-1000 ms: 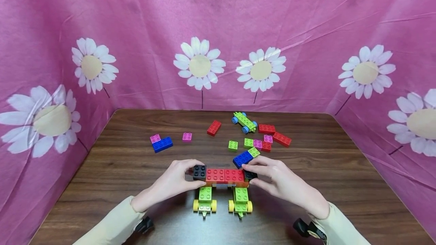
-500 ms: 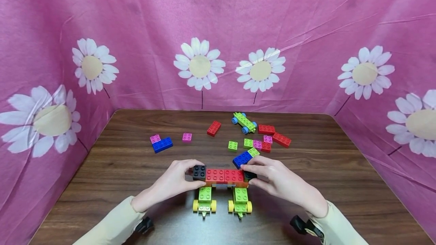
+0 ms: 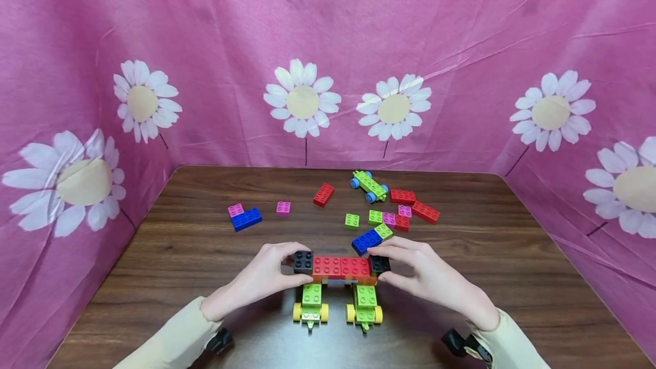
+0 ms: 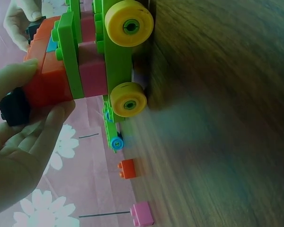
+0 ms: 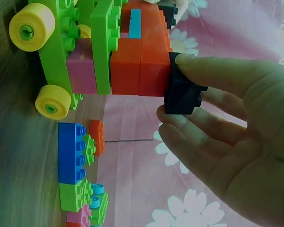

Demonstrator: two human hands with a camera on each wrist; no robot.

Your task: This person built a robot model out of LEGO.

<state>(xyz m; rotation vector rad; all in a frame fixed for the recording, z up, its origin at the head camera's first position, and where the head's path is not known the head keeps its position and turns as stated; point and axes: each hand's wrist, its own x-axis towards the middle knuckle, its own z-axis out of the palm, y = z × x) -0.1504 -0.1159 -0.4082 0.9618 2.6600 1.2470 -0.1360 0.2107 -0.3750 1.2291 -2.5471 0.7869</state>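
Note:
A toy-brick build stands on two green wheeled bases (image 3: 311, 316) with yellow wheels. Across its top run red bricks (image 3: 340, 266), with a black four-stud brick (image 3: 303, 262) on the left end and another black brick (image 3: 380, 265) on the right. My left hand (image 3: 263, 269) holds the left end, its thumb and fingers on opposite faces of the red brick (image 4: 47, 78) just beside the black one. At the other end, my right hand (image 3: 430, 269) pinches the black brick between thumb and fingers. Pink bricks (image 5: 81, 73) sit between the bases and upper green bricks.
A blue brick (image 3: 366, 241) joined to a lime one lies just behind my right fingers. Farther back are a green car base (image 3: 369, 186) with blue wheels and several loose bricks. A blue brick (image 3: 246, 219) and pink bricks lie back left. A flowered pink cloth (image 3: 328, 27) surrounds the table.
My hands and the build stay almost in place. More of the right black brick shows now beside my right fingers. The head view has shifted slightly.

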